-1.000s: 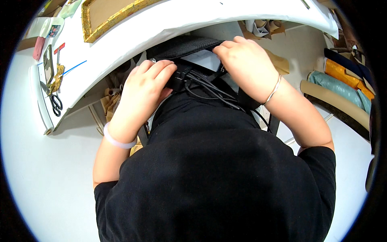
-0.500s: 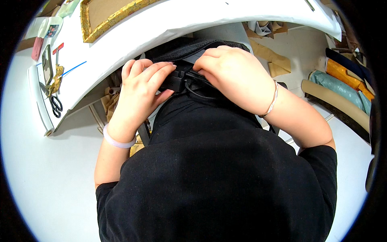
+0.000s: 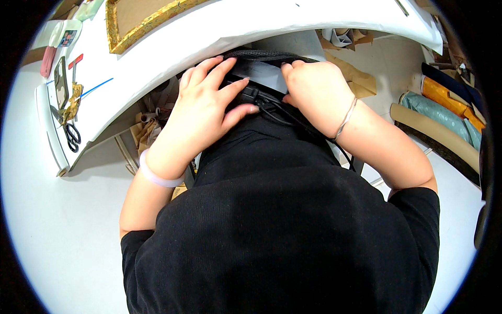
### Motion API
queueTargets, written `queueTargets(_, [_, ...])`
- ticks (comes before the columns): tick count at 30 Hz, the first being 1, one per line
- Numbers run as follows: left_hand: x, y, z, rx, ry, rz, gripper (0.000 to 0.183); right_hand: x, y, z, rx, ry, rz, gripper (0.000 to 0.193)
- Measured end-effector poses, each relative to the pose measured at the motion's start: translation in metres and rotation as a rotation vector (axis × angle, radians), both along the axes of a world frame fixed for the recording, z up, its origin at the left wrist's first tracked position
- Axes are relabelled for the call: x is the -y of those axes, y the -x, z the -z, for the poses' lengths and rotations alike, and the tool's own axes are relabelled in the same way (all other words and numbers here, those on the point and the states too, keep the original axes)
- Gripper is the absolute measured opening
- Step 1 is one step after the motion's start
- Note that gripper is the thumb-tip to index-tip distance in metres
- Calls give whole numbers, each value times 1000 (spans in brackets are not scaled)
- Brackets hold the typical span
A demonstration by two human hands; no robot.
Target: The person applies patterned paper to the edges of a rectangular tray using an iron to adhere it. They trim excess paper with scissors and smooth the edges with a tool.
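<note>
In my lap, under the table's near edge, lies a black mesh-edged bag point(image 3: 272, 55) with its mouth parted, showing a smooth grey surface inside. My left hand point(image 3: 212, 97) has its thumb and index finger around a small black box point(image 3: 249, 94) with cables, while its other fingers reach to the bag's edge. Black cables point(image 3: 285, 111) run from the box toward the right. My right hand point(image 3: 318, 93) is curled with its fingers at the right part of the bag's opening; its fingertips are partly hidden.
A white-covered table point(image 3: 209, 31) spans ahead, bearing a gold picture frame point(image 3: 123, 36), a phone point(image 3: 61, 83), black-handled scissors point(image 3: 72, 137) and a blue stick point(image 3: 97, 89). Fabric rolls point(image 3: 439, 112) lie at the right. Brown paper point(image 3: 361, 81) is on the floor beyond my right hand.
My left hand has moved right and forward, its fingers spreading toward the bag's edge. My right hand has shifted right, off the cables to the bag's opening, and more grey interior shows.
</note>
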State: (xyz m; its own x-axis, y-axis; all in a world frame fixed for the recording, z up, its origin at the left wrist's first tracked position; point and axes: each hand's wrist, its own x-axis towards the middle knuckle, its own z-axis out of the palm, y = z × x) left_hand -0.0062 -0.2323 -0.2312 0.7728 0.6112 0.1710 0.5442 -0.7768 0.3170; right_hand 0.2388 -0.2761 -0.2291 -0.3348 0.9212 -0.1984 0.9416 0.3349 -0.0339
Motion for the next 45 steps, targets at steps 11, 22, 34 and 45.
queueTargets(11, [-16, -42, 11, 107, 70, 294, 38, 8, -45, -1, -188, 46, -10, 26])
queueTargets(22, [-31, -28, -6, 37, 369, 192, 45, 29, -46, -5, -391, -17, 91, 20])
queueTargets(34, [-22, 5, 0, 22, 424, 161, 54, 19, -8, -8, -619, 32, -18, 25])
queueTargets(45, [-23, -21, 9, -67, 292, 173, 54, 25, -27, 6, -155, -50, 149, 17])
